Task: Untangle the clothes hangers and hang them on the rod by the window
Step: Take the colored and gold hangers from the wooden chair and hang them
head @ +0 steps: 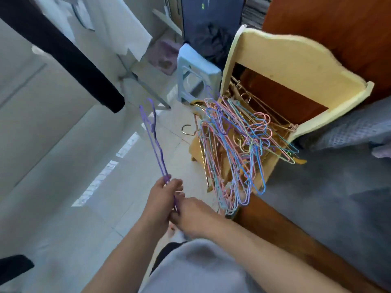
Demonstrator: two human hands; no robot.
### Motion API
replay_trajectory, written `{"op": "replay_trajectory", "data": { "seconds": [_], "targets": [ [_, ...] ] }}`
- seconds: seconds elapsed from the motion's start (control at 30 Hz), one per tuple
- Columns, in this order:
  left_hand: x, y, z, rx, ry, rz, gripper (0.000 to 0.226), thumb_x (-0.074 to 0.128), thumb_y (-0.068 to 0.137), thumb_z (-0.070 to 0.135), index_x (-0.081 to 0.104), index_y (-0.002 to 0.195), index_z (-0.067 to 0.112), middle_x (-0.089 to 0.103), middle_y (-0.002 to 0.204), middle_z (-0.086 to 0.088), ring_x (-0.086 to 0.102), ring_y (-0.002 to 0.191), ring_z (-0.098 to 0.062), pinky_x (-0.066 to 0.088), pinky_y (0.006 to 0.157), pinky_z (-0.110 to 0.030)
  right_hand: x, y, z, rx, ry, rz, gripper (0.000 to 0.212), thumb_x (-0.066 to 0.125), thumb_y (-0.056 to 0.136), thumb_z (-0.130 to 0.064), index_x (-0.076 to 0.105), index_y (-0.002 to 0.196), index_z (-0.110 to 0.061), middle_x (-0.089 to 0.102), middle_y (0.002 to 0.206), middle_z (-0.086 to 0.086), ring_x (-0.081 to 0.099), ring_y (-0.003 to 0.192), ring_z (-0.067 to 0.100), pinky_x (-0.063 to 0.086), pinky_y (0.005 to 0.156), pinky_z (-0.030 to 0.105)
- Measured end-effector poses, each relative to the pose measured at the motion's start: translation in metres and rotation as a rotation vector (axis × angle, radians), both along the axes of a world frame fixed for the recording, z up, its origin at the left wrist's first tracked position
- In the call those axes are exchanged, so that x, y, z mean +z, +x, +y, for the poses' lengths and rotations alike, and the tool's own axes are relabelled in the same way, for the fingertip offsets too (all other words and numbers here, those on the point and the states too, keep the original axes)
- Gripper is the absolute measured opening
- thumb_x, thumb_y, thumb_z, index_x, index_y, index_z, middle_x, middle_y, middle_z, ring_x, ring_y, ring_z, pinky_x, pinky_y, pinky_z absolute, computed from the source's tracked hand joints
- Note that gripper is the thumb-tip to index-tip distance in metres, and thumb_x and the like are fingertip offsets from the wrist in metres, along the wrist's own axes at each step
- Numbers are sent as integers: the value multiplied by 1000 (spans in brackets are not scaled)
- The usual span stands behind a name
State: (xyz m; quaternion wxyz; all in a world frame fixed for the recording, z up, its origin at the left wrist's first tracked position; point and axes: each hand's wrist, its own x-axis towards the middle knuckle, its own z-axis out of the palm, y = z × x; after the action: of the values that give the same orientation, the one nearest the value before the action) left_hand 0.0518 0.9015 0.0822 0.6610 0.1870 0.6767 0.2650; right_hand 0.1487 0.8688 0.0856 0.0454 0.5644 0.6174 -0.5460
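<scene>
You hold a purple hanger (153, 144) out over the floor, to the left of the yellow chair (296, 66). Your left hand (163, 199) pinches the lower end of its wire between curled fingers and thumb. Your right hand (194, 214) sits just beside the left, touching it, and its fingers appear curled round the same wire, though the left hand hides part of that grip. The hook end points up and away from you, well clear of the chair.

The tangle of hangers (239, 149), pink, blue, purple and gold, lies heaped on the chair seat and spills over its front edge. Several loops hang free below the seat, close to your right wrist.

That overhang is the main risk. If your right arm swings back toward the chair, it can catch a dangling loop and drag the whole heap onto the floor, knotting it worse. The purple wire looks thin and springy; with both hands bunched at one end, the long free end can whip or twist as you turn. The hook may snag the dark garment (63, 53) hanging above and left of the chair. I cannot pick out the rod here, so look before you reach.
</scene>
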Motion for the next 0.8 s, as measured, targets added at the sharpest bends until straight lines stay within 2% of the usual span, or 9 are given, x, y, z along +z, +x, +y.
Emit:
{"op": "replay_trajectory", "data": {
  "seconds": [0.1,0.2,0.3,0.37,0.47,0.53,0.6,0.7,0.8],
  "targets": [
    [-29,-67,-25,-27,-47,122,11,54,92,4,53,87,14,45,69,-3,45,57,-19,38,53,-27,-35,-38,-23,48,-266,207,47,59,93,-48,45,135,-31,67,102,-2,63,92,19,44,75,33],
    [-70,-118,-45,27,-102,236,19,51,91,1,45,79,15,34,64,0,28,46,-12,25,42,-22,-92,-36,-45,-52,-360,126,57,59,94,-53,48,144,-26,67,111,-5,65,93,14,48,91,31],
    [-107,-141,-64,28,-167,253,21,51,90,2,43,77,15,33,64,1,25,44,-11,23,42,-22,-169,0,-71,-551,-403,-21,18,56,94,-29,66,99,-15,68,92,7,62,75,21,54,77,40],
    [-125,-143,-72,5,-201,245,14,53,90,6,47,80,12,38,69,-2,28,51,-15,25,51,-27,-217,37,-93,-847,-447,-139,16,50,92,-14,58,78,-15,67,83,13,60,70,25,49,65,37],
    [-153,-133,-74,-43,-218,243,8,56,90,10,52,83,11,44,75,-5,34,58,-21,31,58,-32,-269,88,-117,-1074,-408,-369,20,51,88,-7,60,70,-13,71,85,20,68,80,37,55,72,45],
    [-168,-123,-69,-80,-212,246,6,58,90,14,56,85,11,49,80,-6,39,61,-22,35,59,-31,-304,114,-123,-1138,-354,-459,18,55,88,-12,62,72,-15,72,88,21,70,85,40,58,76,49],
    [-179,-114,-62,-125,-211,245,7,59,90,17,57,83,15,51,82,-4,41,60,-21,37,59,-29,-352,132,-124,-1256,-305,-442,13,66,82,-31,62,82,-18,71,87,15,71,84,39,60,79,52],
    [-191,-100,-55,-171,-201,234,11,60,88,17,57,78,19,50,78,-1,41,59,-19,37,60,-28,-381,130,-108,-1402,-281,-409,53,65,59,-59,66,87,-14,69,81,11,68,73,33,61,71,47],
    [-189,-88,-50,-206,-168,208,13,62,87,15,56,77,20,49,75,0,41,57,-17,38,62,-30,-338,112,-82,-1358,-318,-476,35,65,89,-40,70,105,-8,72,106,14,69,98,33,50,72,31]
  ]
}}
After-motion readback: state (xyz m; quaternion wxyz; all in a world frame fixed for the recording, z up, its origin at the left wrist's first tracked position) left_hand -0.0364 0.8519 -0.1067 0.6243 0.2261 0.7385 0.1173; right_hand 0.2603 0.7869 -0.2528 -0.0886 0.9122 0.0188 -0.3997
